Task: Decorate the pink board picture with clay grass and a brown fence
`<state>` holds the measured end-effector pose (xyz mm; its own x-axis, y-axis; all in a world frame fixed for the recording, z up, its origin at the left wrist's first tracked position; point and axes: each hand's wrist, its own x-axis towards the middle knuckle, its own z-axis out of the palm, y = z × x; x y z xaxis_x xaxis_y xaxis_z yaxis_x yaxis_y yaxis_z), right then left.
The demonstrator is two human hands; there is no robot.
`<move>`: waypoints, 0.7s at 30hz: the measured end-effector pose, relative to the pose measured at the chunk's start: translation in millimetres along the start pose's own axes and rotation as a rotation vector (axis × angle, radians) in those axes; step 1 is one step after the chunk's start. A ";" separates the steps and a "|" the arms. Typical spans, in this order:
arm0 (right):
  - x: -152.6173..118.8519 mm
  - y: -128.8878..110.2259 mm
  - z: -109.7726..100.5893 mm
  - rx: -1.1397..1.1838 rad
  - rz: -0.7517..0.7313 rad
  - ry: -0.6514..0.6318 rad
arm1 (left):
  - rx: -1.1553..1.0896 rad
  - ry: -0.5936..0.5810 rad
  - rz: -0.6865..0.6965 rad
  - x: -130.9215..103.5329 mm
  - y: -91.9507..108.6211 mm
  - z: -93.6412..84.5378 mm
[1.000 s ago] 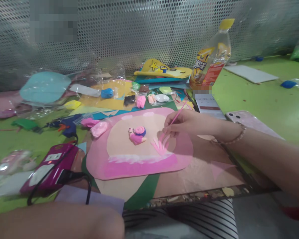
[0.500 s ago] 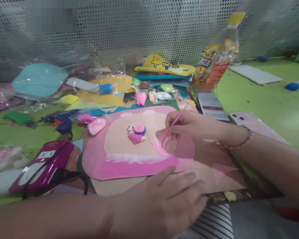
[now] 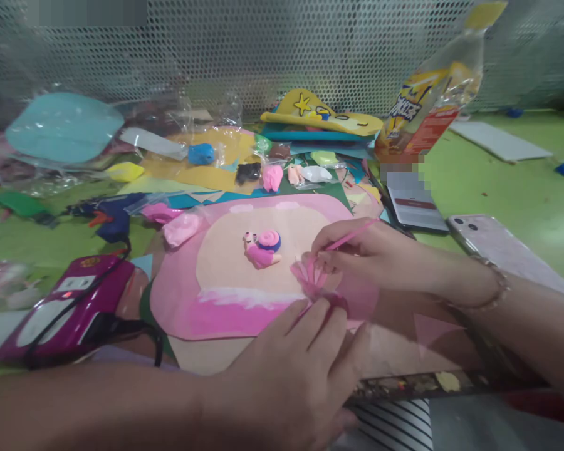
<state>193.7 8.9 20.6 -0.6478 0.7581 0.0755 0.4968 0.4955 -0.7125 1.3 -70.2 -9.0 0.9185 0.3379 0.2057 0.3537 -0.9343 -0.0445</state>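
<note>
My right hand (image 3: 357, 250) pinches a thin pink clay modelling tool (image 3: 352, 235), its lower end hidden by the fingers. Under it, a pink leaf-like tuft (image 3: 308, 275) stands out on the pink-rimmed paper picture (image 3: 178, 313). My left hand (image 3: 301, 363) lies with fingers stretched over the picture's lower right edge, fingertips close below the tuft. A small clay snail (image 3: 262, 247) with a pink and blue spiral shell sits mid-picture. Bright pink and white clay (image 3: 235, 313) forms a band along the bottom.
On the left are a magenta device (image 3: 75, 300) with a black cord and a dark blue glue gun (image 3: 115, 216). Bagged clay lumps (image 3: 201, 153) lie behind the picture. A drink bottle (image 3: 427, 94), a yellow foam hat shape (image 3: 324, 116) and two phones (image 3: 502, 244) stand or lie further off.
My left hand has come forward onto the picture, its fingers now near the pink tuft. My right hand keeps the tool, which is tilted lower. The view has shifted slightly.
</note>
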 end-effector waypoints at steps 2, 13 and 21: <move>-0.1 -1.2 1.1 -0.017 0.000 -0.002 | 0.003 -0.004 -0.049 0.6 2.6 0.5; -0.1 -4.8 2.6 -0.044 0.054 -0.037 | -0.003 -0.050 -0.020 1.4 -1.2 -1.6; 0.2 -4.9 4.0 -0.054 0.064 -0.021 | -0.018 -0.063 -0.084 3.8 1.7 -1.0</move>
<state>188.9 5.0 21.3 -0.6254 0.7802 0.0157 0.5679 0.4688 -0.6765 5.2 -70.6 -7.3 0.8953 0.4207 0.1464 0.4268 -0.9043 -0.0116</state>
